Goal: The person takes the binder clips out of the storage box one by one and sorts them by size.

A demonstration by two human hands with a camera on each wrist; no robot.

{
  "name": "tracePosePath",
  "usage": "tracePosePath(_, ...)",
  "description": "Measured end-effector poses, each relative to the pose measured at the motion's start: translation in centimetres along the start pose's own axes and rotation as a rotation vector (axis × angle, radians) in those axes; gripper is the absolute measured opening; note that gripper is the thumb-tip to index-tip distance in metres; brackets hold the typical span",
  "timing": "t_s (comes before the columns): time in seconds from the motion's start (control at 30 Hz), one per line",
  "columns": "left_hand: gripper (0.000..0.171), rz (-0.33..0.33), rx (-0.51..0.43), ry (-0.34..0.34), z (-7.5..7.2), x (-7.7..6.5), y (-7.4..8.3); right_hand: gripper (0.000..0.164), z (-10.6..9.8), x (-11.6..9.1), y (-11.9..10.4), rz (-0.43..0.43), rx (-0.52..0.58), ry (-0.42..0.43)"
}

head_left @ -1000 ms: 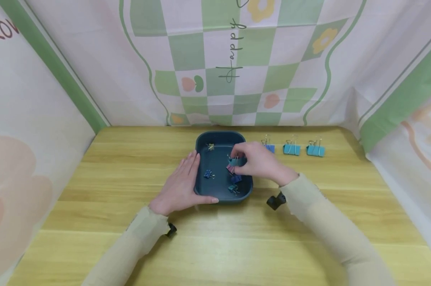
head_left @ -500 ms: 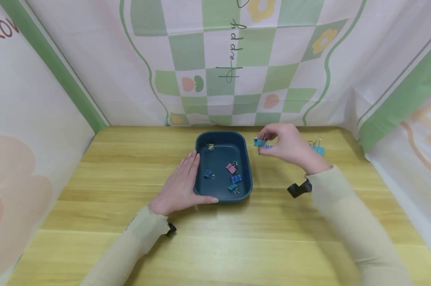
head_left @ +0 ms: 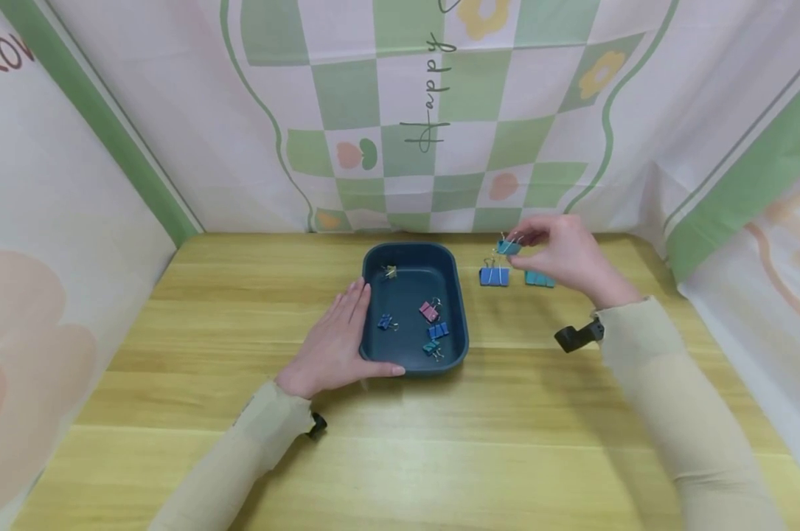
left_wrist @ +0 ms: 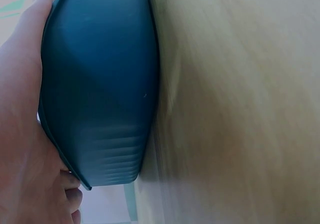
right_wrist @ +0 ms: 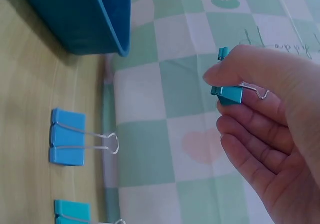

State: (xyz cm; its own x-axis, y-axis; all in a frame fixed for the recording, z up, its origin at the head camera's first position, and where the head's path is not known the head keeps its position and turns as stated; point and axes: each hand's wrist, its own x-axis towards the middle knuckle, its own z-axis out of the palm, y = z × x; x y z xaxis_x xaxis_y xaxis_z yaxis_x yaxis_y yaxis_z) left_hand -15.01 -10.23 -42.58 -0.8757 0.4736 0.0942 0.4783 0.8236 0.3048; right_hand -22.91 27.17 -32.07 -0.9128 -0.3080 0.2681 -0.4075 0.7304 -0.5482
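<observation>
My right hand (head_left: 562, 254) pinches a teal binder clip (right_wrist: 230, 95) between thumb and fingers, raised above the table right of the dark blue tray (head_left: 409, 291). Below it on the table stand a blue binder clip (head_left: 494, 277) and a teal binder clip (head_left: 539, 279), the latter partly covered by the hand. My left hand (head_left: 333, 339) rests along the tray's left side with straight fingers, its thumb along the near rim. Inside the tray lie a gold clip (head_left: 389, 272), a pink clip (head_left: 429, 311), two blue ones and a small teal clip (head_left: 431, 347).
The wooden table (head_left: 439, 457) ends at the back against a hanging green-and-white checkered cloth (head_left: 406, 177). Cloth also hangs on both sides. A black wrist camera (head_left: 577, 338) sticks out below the right sleeve.
My right hand has lifted the teal binder clip out of the tray and carried it right and back, over the clips on the table. The left hand has stayed put.
</observation>
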Motion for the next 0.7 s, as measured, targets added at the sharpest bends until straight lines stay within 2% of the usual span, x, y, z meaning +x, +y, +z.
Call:
tracePosePath(0.4,0.141,0.0,0.004,-0.004,-0.1,-0.1,0.1,0.023,-0.1,-0.4,1.6,0.075,-0.009,-0.027)
tracePosePath(0.53,0.141,-0.002,0.005,-0.009,-0.1,-0.1,0.1,0.026,0.2,-0.6,2.2,0.11,0.0,-0.062)
tracePosePath(0.7,0.14,-0.005,0.003,-0.011,-0.1,0.0,0.1,0.028,1.3,-0.7,3.4,0.111,-0.01,-0.098)
